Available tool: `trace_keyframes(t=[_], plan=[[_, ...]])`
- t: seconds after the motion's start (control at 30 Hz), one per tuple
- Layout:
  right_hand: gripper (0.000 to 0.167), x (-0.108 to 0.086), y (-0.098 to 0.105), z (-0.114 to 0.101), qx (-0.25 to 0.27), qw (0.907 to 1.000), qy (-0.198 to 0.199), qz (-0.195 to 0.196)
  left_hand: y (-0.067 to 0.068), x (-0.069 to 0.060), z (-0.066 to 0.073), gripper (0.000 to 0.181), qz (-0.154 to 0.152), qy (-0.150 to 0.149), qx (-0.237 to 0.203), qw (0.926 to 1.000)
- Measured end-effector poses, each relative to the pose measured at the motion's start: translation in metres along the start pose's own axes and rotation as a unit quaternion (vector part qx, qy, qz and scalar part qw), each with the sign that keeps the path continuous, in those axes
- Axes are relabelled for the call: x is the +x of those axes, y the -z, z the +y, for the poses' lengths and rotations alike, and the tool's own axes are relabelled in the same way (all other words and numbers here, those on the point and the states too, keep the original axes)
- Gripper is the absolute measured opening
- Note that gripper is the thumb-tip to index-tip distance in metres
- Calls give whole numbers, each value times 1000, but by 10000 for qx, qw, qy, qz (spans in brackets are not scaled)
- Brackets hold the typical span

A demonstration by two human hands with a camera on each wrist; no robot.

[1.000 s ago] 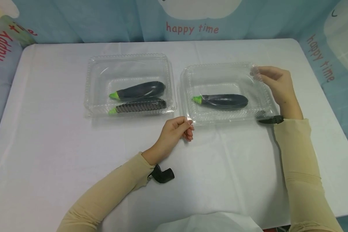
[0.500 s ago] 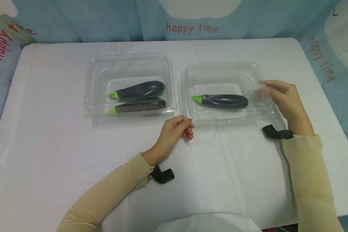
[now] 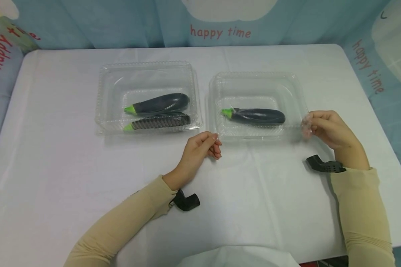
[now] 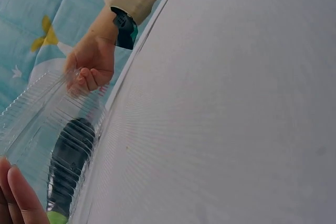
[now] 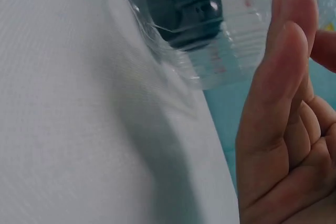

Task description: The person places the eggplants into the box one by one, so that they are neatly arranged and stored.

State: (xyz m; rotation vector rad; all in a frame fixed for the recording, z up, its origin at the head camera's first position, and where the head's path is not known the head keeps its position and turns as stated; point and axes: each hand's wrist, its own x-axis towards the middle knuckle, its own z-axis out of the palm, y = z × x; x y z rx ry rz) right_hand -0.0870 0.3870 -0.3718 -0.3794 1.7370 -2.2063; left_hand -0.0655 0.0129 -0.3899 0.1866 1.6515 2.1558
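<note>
A clear plastic clamshell box (image 3: 254, 83) with one eggplant (image 3: 258, 116) inside lies right of centre in the head view. Its lid appears down over the base. My left hand (image 3: 198, 150) pinches the front left corner between thumb and finger. At the front right corner, my right hand (image 3: 332, 129) pinches the rim. The right wrist view shows the dark rounded end of the eggplant (image 5: 181, 9) through the ribbed plastic, near the right hand's fingers (image 5: 273, 77). In the left wrist view, the right hand (image 4: 92, 64) grips the far corner.
To the left is a second clear box (image 3: 147, 68) holding two eggplants, one smooth (image 3: 163, 104) and one seen through the ribbed side (image 3: 162, 121). A white cloth covers the table (image 3: 70, 185). A blue printed curtain (image 3: 127, 24) hangs behind it.
My right hand has slid from the back right corner of the right box along its side to the front right corner. The left hand has stayed at the front left corner.
</note>
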Motion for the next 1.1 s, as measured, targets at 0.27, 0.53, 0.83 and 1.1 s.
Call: trace_keyframes(t=[0.27,0.53,0.83,1.1], plan=[[34,11,-9,3,-36,9943,1,1065,1,1,2,19,162,-84,-78,9998],[35,41,-5,4,-265,9920,-87,1231,1,3,-1,14,135,-77,-149,9998],[34,57,4,3,-190,9947,-177,999,-1,3,-8,14,39,-54,-117,9999],[24,46,12,-12,-618,9892,-775,1075,8,-3,3,19,-903,-76,851,9922]])
